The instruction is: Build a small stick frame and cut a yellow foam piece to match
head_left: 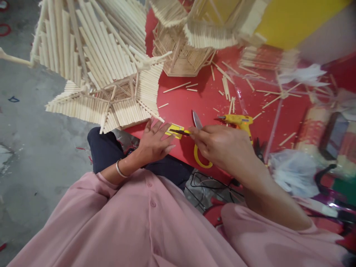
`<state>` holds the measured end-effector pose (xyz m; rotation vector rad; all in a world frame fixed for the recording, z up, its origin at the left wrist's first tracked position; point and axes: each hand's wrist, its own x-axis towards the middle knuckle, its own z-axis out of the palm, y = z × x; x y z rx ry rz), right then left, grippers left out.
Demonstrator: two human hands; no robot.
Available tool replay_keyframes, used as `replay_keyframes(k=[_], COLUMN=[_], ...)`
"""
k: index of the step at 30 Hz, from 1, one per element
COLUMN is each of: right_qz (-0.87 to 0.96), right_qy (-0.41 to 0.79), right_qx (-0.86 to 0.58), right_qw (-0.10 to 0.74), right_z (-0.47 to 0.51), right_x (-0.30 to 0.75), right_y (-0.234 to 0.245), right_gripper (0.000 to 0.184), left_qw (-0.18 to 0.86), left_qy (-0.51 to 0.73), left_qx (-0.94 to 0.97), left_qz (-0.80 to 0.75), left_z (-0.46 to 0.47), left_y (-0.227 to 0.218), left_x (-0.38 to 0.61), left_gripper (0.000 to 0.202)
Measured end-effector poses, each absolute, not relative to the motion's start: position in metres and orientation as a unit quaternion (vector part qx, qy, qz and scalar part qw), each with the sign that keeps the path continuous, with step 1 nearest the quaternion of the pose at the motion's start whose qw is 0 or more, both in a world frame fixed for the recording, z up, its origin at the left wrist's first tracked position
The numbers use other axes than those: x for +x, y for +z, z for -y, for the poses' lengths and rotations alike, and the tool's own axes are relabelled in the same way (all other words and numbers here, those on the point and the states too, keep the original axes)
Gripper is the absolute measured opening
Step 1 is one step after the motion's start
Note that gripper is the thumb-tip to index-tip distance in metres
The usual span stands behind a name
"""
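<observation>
My left hand (pixel 154 144) lies spread at the near edge of the red table, its fingertips at a small yellow piece (pixel 178 136) edged with pale strips. A slim dark-and-yellow tool (pixel 180 131) is pinched in my right hand (pixel 222 144), its dark tip over that piece. Its exact kind is unclear. Partly hidden under my right hand are a silver blade (pixel 196 119) and a yellow loop handle (pixel 201 160), which look like scissors. Just beyond this hand lies a yellow glue gun (pixel 236 119).
A big stick-built model with flared roofs (pixel 122 115) stands at the left, overhanging the table edge. Another stick model (pixel 180 59) is farther back. Loose sticks (pixel 226 88) litter the red table (pixel 180 98). Plastic bags (pixel 294 172) and stick packs (pixel 313 126) sit at the right.
</observation>
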<state>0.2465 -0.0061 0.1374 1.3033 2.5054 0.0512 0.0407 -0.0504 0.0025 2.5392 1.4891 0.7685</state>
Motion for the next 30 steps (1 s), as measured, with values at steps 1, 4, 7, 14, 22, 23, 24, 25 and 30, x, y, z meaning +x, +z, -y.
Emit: replay_keyframes(k=[1, 4, 7, 14, 22, 23, 24, 25, 30], right_qz=[-0.877, -0.882, -0.88, -0.881, -0.882, -0.882, -0.882, -0.883, -0.882], right_qy=[0.019, 0.02, 0.021, 0.028, 0.034, 0.035, 0.034, 0.033, 0.029], right_qx=[0.454, 0.447, 0.449, 0.445, 0.439, 0.438, 0.437, 0.435, 0.431], right_qw=[0.158, 0.151, 0.152, 0.162, 0.166, 0.169, 0.171, 0.174, 0.187], right_z=[0.0063, 0.0068, 0.007, 0.008, 0.0094, 0.0095, 0.0096, 0.0096, 0.009], right_x=[0.2467, 0.2465, 0.2452, 0.2433, 0.2412, 0.2412, 0.2412, 0.2412, 0.2404], right_y=[0.1368, 0.1357, 0.1359, 0.1368, 0.1394, 0.1397, 0.1399, 0.1399, 0.1404], right_gripper=[0.043, 0.043, 0.04, 0.043, 0.041, 0.041, 0.041, 0.042, 0.044], left_qw=[0.042, 0.04, 0.059, 0.046, 0.044, 0.048, 0.05, 0.05, 0.049], left_qy=[0.254, 0.255, 0.251, 0.253, 0.255, 0.259, 0.262, 0.265, 0.266], left_qx=[0.835, 0.838, 0.838, 0.847, 0.847, 0.846, 0.844, 0.843, 0.84], left_qz=[-0.487, -0.48, -0.48, -0.466, -0.464, -0.465, -0.465, -0.466, -0.47], left_z=[0.0505, 0.0505, 0.0501, 0.0501, 0.0497, 0.0497, 0.0497, 0.0497, 0.0496], left_y=[0.0025, 0.0023, 0.0014, 0.0016, 0.0033, 0.0028, 0.0022, 0.0017, -0.0002], left_x=[0.0405, 0.0394, 0.0381, 0.0367, 0.0357, 0.0357, 0.0358, 0.0358, 0.036], left_gripper=[0.034, 0.034, 0.035, 0.039, 0.035, 0.034, 0.034, 0.033, 0.031])
